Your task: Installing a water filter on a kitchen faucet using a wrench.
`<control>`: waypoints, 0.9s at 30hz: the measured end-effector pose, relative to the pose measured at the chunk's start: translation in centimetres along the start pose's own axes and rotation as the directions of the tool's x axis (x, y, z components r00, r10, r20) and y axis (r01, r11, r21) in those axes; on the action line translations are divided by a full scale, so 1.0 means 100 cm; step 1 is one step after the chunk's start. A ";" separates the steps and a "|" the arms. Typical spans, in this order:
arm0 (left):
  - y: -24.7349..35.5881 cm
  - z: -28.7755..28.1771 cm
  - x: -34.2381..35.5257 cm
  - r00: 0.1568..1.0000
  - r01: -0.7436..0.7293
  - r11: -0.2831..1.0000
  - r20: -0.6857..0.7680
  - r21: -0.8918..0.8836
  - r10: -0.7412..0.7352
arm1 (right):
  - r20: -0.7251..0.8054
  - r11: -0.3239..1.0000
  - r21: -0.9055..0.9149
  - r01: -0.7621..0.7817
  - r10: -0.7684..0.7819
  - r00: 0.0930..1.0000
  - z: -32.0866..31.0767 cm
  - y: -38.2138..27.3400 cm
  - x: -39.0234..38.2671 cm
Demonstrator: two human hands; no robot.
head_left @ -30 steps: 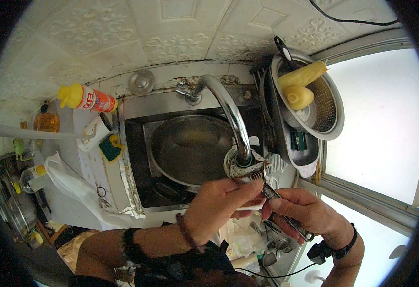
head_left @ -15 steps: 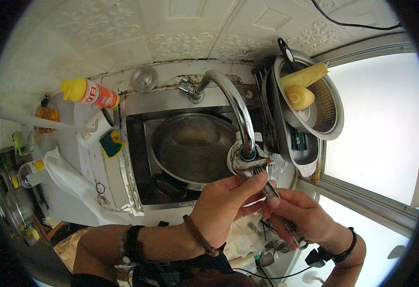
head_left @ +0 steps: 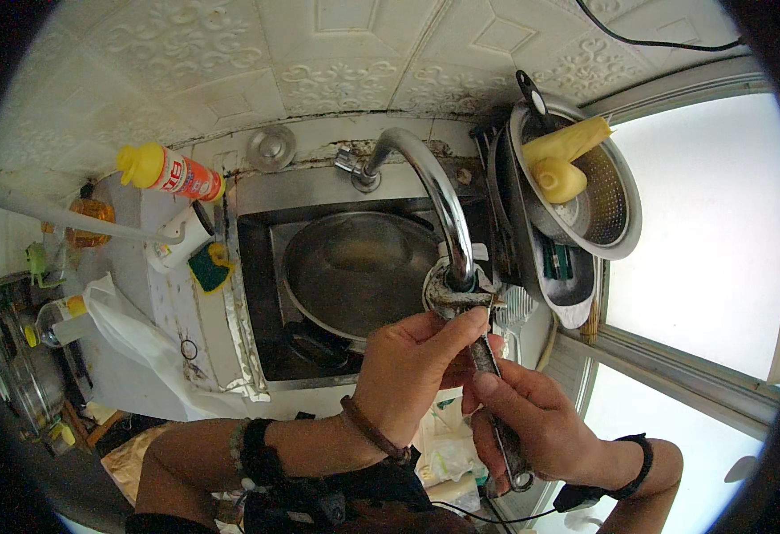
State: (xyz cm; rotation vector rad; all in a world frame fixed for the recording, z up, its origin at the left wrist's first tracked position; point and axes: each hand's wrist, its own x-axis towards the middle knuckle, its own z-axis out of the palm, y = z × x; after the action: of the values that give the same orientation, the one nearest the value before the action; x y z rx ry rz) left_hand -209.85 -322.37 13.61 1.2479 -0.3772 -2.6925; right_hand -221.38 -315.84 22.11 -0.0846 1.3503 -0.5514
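An adjustable wrench (head_left: 508, 452) has its jaws up against the tip of the curved chrome faucet (head_left: 440, 200). My left hand (head_left: 416, 363) is closed round the wrench just below its head, thumb pressed along the top. Further down the handle, the fingers of my right hand (head_left: 537, 418) grip it, and the holed end sticks out below them. Something whitish surrounds the faucet tip behind the wrench head; its exact form is hidden. Beyond my left hand, a large pan (head_left: 359, 267) with a black handle and some liquid sits in the sink (head_left: 261, 285).
Right of the sink, a metal colander (head_left: 619, 196) holding yellow pieces leans over other pans. On the left counter are an orange bottle with yellow cap (head_left: 176, 173), a white container (head_left: 181, 242), a sponge (head_left: 209, 269) and a white plastic bag (head_left: 136, 343). A window (head_left: 692, 240) borders the right.
The wrench's handle end has swung left and toward me, its jaws still at the faucet tip. Both hands have shifted left with it, keeping their grip.
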 end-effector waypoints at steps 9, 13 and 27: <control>0.013 -0.008 -0.011 0.992 0.094 0.994 0.075 0.054 -0.098 | -0.023 0.998 0.028 -0.057 0.058 0.998 0.015 0.003 -0.005; 0.016 -0.008 -0.006 0.987 0.135 0.989 0.083 0.051 -0.139 | -0.010 0.996 0.084 0.000 0.001 1.000 0.012 0.008 -0.001; 0.014 -0.011 -0.011 0.984 0.135 0.989 0.113 0.059 -0.141 | -0.060 0.999 -0.019 0.037 -0.038 0.997 0.013 0.009 -0.006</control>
State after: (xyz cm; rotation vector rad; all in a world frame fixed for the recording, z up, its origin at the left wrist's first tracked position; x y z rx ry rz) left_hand -208.28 -323.59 14.11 1.1741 -0.3897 -2.9002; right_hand -219.98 -315.16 22.60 -0.1090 1.4154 -0.5771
